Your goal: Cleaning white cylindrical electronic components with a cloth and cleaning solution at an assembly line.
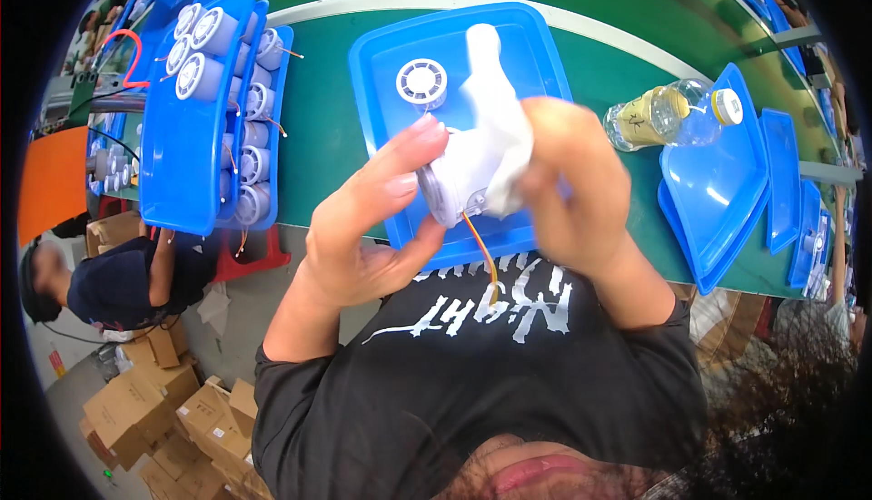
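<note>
My left hand [363, 214] grips a white cylindrical motor-like housing [439, 193] from its side, thumb below and fingers above. Thin coloured wires [481, 250] hang from the housing toward my shirt. A white cloth [498, 114] covers the housing's right side and bunches upward. Closed on this cloth, my right hand [581, 182] presses against the housing; its fingers are smeared by motion. Both hands are over a blue tray [372, 64]. In that tray stands another white cylindrical unit [422, 82] with a slotted round top.
Stacked blue trays [177, 196] with several white units stand at the left. A clear bottle [649, 118] with a yellow label lies by blue trays [713, 187] at the right. Cardboard boxes [136, 400] fill the floor at lower left, near another person [118, 282].
</note>
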`<state>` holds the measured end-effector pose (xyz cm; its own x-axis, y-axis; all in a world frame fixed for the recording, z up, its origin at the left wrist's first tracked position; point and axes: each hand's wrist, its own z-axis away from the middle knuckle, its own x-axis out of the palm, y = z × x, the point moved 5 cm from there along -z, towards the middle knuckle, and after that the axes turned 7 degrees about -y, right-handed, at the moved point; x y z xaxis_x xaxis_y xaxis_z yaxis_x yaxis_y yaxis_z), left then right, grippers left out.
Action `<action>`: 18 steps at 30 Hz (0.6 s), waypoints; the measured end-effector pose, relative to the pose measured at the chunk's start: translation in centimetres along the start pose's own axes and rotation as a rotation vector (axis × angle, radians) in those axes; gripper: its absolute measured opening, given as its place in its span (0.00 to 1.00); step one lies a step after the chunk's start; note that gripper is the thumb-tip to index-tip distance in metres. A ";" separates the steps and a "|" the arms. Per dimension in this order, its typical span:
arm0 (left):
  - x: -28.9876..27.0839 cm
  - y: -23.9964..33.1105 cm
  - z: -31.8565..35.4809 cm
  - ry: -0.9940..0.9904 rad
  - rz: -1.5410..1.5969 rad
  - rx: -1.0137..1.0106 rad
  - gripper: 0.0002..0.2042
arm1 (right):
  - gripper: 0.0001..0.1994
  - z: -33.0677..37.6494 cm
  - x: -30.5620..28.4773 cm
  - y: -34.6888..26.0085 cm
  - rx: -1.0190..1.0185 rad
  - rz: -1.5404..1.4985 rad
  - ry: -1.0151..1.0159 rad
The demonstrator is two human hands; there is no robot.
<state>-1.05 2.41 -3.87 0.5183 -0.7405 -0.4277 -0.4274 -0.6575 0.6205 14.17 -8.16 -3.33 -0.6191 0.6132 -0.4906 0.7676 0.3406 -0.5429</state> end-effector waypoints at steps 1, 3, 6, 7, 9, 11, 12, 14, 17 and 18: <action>0.1 -0.2 0.3 -0.016 0.017 -0.023 0.34 | 0.08 1.1 0.2 1.8 0.384 -0.236 -0.038; 0.0 -0.3 0.4 -0.006 0.013 -0.016 0.34 | 0.12 3.0 0.7 3.7 0.722 -0.881 0.059; -0.1 -0.1 0.6 0.006 0.008 -0.011 0.35 | 0.24 4.7 1.5 4.6 0.894 -1.246 0.180; -0.2 -0.2 0.6 0.012 0.005 -0.005 0.35 | 0.27 4.7 1.8 4.8 0.833 -1.603 0.183; -0.2 -0.2 0.5 0.008 0.005 -0.001 0.35 | 0.27 4.8 1.7 4.3 0.746 -1.654 0.175; -0.2 -0.2 0.5 0.005 -0.002 0.001 0.35 | 0.26 4.6 1.3 3.7 0.634 -1.649 0.182; -0.2 -0.2 0.5 0.004 -0.002 0.001 0.36 | 0.26 4.6 1.1 3.6 0.630 -1.649 0.181; -0.2 -0.3 0.4 0.006 -0.009 0.003 0.36 | 0.24 5.3 0.3 4.5 0.857 -1.098 0.183; -0.2 -0.3 0.2 0.004 -0.001 0.015 0.36 | 0.24 3.2 -1.3 2.0 0.523 -0.587 0.080; -0.1 -0.2 0.2 0.005 -0.006 0.008 0.35 | 0.25 2.9 -1.7 0.8 0.382 -0.247 0.004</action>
<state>-1.15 2.58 -4.08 0.5248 -0.7358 -0.4280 -0.4301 -0.6631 0.6127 15.34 -10.99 -4.90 -0.7747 0.5498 -0.3123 0.4804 0.1905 -0.8561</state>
